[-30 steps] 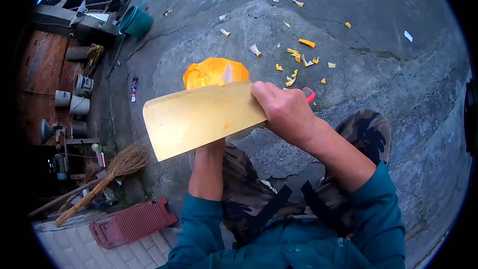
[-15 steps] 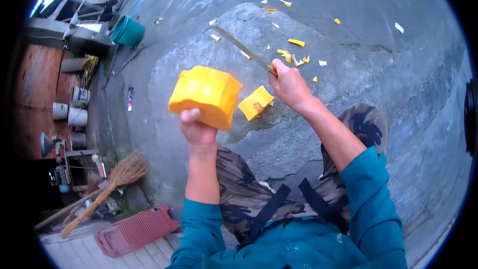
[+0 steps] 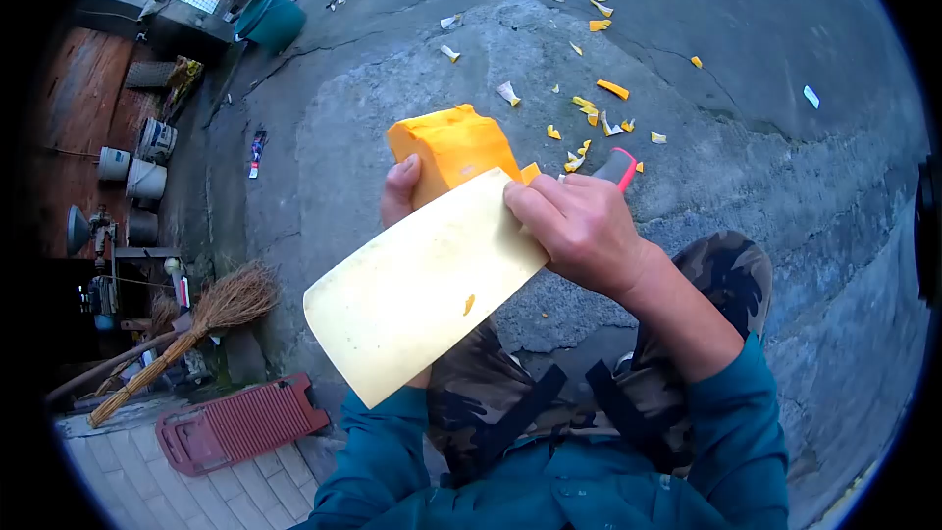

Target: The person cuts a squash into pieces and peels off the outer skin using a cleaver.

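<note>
My right hand (image 3: 584,226) grips a cleaver by its grey and red handle. The broad, pale blade (image 3: 422,285) is turned flat towards the camera, with a small orange scrap stuck on it. Behind the blade's upper edge, my left hand (image 3: 399,188) holds a thick orange chunk (image 3: 459,145), its thumb on the left side; the rest of this hand is hidden by the blade. A bit of another orange piece (image 3: 530,173) shows between the chunk and my right hand. Several orange and whitish peelings (image 3: 613,89) lie on the concrete beyond.
A green bucket (image 3: 271,20) stands at the upper left, above several pale buckets (image 3: 146,180). At the lower left are a straw broom (image 3: 231,296) and a ridged dark red plastic piece (image 3: 242,424). My knees in camouflage trousers flank the near ground.
Half a second ago the cleaver was edge-on, away from the chunk; now its blade lies across my left forearm. A new orange scrap lies among the upper peelings since the oldest frame.
</note>
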`<state>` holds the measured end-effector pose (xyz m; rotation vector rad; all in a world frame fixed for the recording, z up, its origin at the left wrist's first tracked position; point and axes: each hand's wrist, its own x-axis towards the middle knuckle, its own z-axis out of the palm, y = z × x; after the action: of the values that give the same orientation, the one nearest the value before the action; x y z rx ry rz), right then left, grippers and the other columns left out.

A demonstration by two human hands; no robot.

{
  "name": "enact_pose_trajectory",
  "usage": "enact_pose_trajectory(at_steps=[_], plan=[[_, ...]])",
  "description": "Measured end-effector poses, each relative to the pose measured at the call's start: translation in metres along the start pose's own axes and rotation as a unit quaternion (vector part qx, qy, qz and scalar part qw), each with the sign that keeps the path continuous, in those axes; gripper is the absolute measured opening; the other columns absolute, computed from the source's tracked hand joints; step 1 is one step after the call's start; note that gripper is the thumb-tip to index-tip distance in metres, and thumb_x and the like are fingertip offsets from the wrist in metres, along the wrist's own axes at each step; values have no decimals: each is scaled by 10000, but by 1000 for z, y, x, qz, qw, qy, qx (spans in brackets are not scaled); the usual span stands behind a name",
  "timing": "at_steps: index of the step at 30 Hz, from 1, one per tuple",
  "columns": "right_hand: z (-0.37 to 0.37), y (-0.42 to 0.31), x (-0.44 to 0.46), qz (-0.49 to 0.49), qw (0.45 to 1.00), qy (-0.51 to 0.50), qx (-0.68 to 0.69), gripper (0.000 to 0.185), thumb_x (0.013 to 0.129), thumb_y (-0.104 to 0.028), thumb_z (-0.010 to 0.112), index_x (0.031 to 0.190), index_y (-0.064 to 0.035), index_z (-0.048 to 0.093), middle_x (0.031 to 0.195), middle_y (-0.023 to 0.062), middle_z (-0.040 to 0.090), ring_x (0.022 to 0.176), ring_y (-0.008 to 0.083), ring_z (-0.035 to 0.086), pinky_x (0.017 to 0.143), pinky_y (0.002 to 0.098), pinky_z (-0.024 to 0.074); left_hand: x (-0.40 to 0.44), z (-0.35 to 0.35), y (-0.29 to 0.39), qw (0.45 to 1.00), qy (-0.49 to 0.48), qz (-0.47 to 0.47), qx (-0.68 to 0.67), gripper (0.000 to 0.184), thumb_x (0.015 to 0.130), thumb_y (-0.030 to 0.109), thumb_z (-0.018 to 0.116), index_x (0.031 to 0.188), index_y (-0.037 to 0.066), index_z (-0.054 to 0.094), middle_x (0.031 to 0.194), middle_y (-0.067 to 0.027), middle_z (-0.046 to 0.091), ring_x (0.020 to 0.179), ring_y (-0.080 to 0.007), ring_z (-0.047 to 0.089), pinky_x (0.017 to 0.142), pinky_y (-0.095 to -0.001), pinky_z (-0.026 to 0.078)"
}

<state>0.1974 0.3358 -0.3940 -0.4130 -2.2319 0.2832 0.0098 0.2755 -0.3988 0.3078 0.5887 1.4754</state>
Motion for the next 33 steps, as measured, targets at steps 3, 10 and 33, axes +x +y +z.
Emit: enact_pose_trajectory(at_steps=[3, 10, 33], plan=[[6, 3, -3, 9, 1000, 3, 13, 177, 739, -99, 626, 863, -73, 503, 659, 44, 514, 540, 202, 597, 475, 312, 474, -1, 4, 1, 1000, 0, -20, -9, 595, 852, 457, 566, 1282, 56, 476, 1155, -159, 616, 989, -274, 646, 876, -419, 528], [14, 10, -10, 62, 998, -1, -32, 155, 764, -98, 605, 862, -87, 485, 678, 55, 533, 540, 220, 613, 470, 327, 490, -2, -8, 3, 997, 37, -56, -26, 570, 865, 423, 588, 1284, 52, 476, 1142, -156, 621, 980, -276, 649, 874, -428, 530], [-78, 92, -15, 524, 490, 217, 662, 125, 938, -20, 462, 1009, 42, 380, 835, 111, 519, 474, 7, 365, 453, 211, 394, 35, -29, -11, 973, 193, 61, 111, 472, 778, 191, 708, 1183, 40, 522, 1103, -110, 619, 1016, -238, 623, 926, -385, 507]])
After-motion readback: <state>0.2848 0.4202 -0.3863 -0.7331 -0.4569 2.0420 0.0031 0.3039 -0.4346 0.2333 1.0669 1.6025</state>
